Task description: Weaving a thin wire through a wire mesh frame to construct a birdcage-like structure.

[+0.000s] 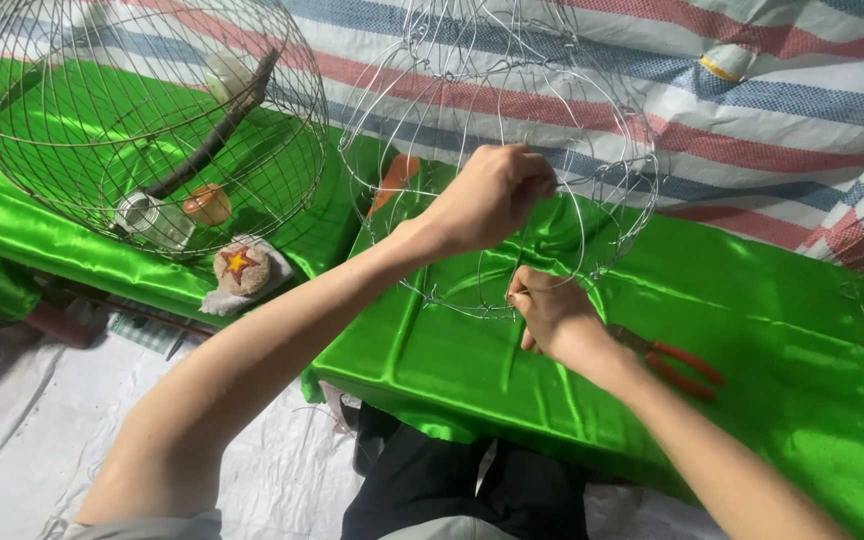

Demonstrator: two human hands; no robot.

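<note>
Black trousers point(452, 490): nearest of all, at the bottom centre, the person's lap, just short of the green-draped table.
White sheet point(22, 440): pale woven ground cover, near left, spreading under the table edges.
Right hand point(552, 315): low over the near part of the cloth, fingers pinched tight on the bottom ring of the wire frame, forearm running off to the near right.
Pliers point(680, 365): red-handled, lying loose on the cloth just right of that wrist, nobody holding them.
Green satin cloth point(772, 330): shiny, creased, covering the table from centre out to the right.
Left hand point(492, 195): a little farther and higher, fist clenched around an upper wire of the frame, arm coming in long from the near left.
Wire frame point(592, 170): thin bare metal, half-built dome of hoops, standing on the cloth in the centre, gripped by both hands at once.
Round pad with star point(242, 268): left of centre, resting on a white rag at the edge of the second green cloth.
Finished cage point(142, 120): far left, a dense round wire cage tipped on its side, with a dark perch and small cups inside.
Striped tarp point(772, 90): farthest back, red, blue and white bands across the top.
</note>
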